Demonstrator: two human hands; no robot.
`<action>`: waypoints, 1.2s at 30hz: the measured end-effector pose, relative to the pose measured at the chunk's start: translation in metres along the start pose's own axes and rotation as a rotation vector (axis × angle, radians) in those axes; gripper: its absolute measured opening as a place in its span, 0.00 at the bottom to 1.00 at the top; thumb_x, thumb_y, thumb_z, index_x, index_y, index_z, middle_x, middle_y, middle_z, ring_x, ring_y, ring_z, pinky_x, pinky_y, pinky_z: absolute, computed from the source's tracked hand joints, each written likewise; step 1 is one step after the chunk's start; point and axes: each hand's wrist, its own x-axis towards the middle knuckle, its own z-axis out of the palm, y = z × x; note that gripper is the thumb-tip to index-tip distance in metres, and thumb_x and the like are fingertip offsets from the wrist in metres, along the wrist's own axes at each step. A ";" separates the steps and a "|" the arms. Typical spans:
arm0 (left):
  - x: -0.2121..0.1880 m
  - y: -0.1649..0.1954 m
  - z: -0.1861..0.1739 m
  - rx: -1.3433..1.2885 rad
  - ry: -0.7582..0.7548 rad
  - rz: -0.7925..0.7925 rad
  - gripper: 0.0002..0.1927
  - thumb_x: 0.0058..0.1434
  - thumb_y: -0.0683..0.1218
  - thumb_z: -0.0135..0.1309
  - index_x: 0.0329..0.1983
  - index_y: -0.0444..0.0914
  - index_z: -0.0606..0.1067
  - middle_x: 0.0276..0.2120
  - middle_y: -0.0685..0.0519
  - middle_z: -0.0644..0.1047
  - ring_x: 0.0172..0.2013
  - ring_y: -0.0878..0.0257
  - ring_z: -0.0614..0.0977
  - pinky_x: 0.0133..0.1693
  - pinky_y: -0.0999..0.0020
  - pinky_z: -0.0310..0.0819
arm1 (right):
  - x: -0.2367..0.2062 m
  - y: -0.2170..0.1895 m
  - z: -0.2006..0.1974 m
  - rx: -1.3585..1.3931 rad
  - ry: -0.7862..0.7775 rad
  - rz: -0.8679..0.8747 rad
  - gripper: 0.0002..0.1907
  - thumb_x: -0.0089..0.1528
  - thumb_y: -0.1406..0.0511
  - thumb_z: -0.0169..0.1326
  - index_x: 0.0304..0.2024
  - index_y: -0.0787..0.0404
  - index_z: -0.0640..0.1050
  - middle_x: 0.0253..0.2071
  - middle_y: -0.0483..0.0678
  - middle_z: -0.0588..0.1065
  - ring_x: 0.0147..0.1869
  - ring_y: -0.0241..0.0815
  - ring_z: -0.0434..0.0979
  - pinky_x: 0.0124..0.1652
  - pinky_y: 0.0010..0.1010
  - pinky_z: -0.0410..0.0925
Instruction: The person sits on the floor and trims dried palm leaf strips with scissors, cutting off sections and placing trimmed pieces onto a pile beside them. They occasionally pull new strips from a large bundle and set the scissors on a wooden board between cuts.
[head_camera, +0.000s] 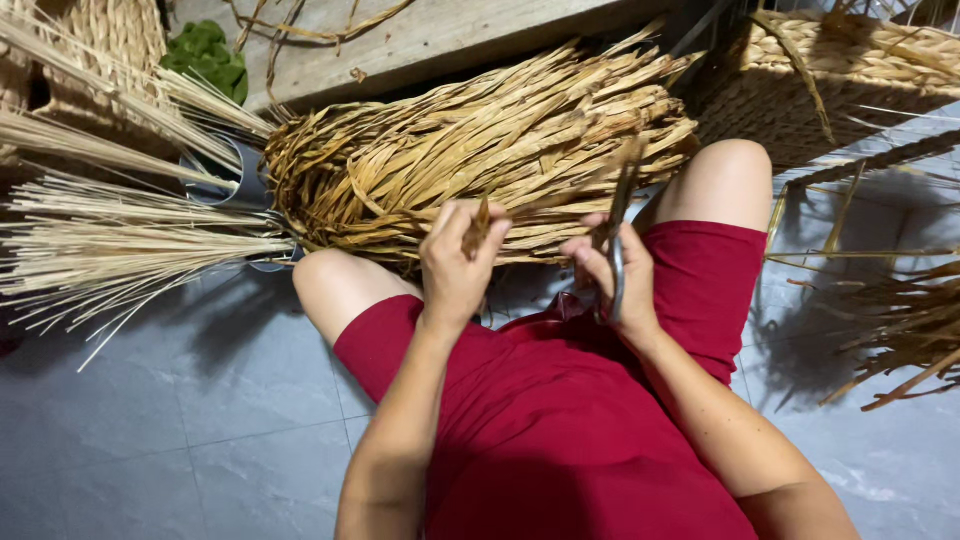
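A thick bundle of dried, flat straw-coloured fibre strands (480, 150) lies across my knees. My left hand (458, 262) pinches one dry strand (478, 228) between thumb and fingers, just in front of the bundle. My right hand (610, 280) grips a pair of metal scissors (618, 235), blades pointing up toward the bundle. The blade tips are blurred against the straw. I sit on the floor in red shorts (560, 400).
Thin pale reeds (110, 245) fan out at the left from a grey metal can (235, 175). Woven baskets stand at top left (100, 40) and top right (840, 80). A wooden plank (450, 35) runs behind. Loose strands (900, 320) lie on the grey tiles at the right.
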 end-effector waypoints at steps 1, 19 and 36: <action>-0.008 0.005 -0.003 -0.026 0.003 0.002 0.07 0.63 0.40 0.63 0.42 0.37 0.79 0.34 0.54 0.77 0.27 0.68 0.76 0.29 0.71 0.69 | 0.003 -0.011 0.003 0.030 -0.022 -0.052 0.20 0.67 0.70 0.57 0.60 0.63 0.69 0.44 0.51 0.81 0.37 0.32 0.75 0.38 0.22 0.69; -0.017 0.073 -0.022 -0.264 -0.001 -0.011 0.10 0.65 0.40 0.63 0.48 0.35 0.80 0.41 0.53 0.77 0.39 0.68 0.82 0.41 0.73 0.78 | 0.002 -0.073 0.055 -0.035 -0.172 -0.144 0.26 0.63 0.73 0.63 0.61 0.62 0.69 0.45 0.47 0.77 0.46 0.35 0.80 0.46 0.25 0.74; -0.028 0.045 -0.021 -0.633 -0.011 -0.153 0.06 0.74 0.42 0.53 0.48 0.35 0.76 0.34 0.56 0.81 0.28 0.75 0.73 0.32 0.79 0.69 | -0.011 -0.067 0.059 0.023 -0.254 -0.123 0.25 0.66 0.76 0.58 0.64 0.63 0.67 0.49 0.49 0.77 0.55 0.37 0.80 0.53 0.29 0.74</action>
